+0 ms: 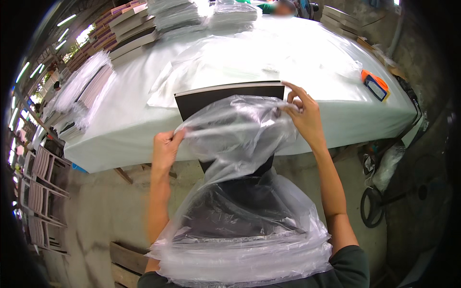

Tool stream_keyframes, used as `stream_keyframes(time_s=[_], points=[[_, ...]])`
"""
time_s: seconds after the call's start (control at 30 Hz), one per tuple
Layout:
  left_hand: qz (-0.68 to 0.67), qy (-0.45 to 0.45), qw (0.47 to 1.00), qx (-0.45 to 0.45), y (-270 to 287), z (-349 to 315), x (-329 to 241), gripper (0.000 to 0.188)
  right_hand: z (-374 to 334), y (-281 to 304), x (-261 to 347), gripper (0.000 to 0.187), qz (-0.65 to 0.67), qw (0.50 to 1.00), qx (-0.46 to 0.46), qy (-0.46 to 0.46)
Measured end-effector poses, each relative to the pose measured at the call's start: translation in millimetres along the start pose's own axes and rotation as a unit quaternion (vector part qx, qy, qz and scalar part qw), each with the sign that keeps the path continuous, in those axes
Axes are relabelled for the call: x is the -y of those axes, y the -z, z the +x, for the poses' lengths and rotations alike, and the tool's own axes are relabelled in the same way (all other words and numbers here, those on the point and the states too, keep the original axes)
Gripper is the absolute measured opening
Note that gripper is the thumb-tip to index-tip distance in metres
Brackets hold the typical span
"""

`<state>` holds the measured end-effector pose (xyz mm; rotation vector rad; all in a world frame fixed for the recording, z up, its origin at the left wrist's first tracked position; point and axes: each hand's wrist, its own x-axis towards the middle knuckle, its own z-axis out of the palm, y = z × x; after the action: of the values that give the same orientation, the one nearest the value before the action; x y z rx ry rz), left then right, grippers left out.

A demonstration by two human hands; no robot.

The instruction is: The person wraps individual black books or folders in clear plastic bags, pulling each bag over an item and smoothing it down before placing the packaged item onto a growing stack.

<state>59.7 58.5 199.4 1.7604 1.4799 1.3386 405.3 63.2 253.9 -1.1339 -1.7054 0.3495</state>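
Between my hands a clear plastic bag point(230, 132) is stretched out, crumpled and see-through. My left hand point(166, 148) pinches its left edge between thumb and fingers. On the other side my right hand point(305, 116) grips the bag's right edge, its index finger reaching up to the corner of a black flat panel with a pale edge point(192, 102), possibly a book or box. That panel stands upright against the table's near edge, its lower part seen through or hidden by the bag. A thick pile of clear plastic bags point(240, 259) lies across my lap.
The table point(129, 129) has a pale cover. At its back are wrapped stacks point(180, 17) and flat boxes point(129, 33); more wrapped sheets point(89, 91) lie left. An orange-and-blue tape dispenser point(375, 86) sits right. Chairs point(45, 197) stand at left; a person point(281, 8) is beyond the table.
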Motion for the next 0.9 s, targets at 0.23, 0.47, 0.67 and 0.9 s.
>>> stream_keyframes(time_s=[0.23,0.47,0.67,0.9], points=[[0.125,-0.023,0.962,-0.24,-15.7,-6.6,-50.3,0.025,-26.4,-18.2,1.1,0.057,-0.183,0.97,-0.091,0.135],[-0.178,0.021,0.981,-0.07,28.8,16.7,-22.8,0.027,-21.4,23.6,24.4,0.012,0.077,0.993,0.057,-0.067],[-0.187,0.161,0.957,0.153,9.3,4.6,44.6,0.036,-19.7,2.5,-61.8,0.04,0.406,0.821,0.046,-0.398],[-0.332,0.344,0.834,0.275,-30.5,-48.8,176.0,0.052,-60.4,-48.4,-127.7,0.029,0.381,0.773,0.152,-0.485]])
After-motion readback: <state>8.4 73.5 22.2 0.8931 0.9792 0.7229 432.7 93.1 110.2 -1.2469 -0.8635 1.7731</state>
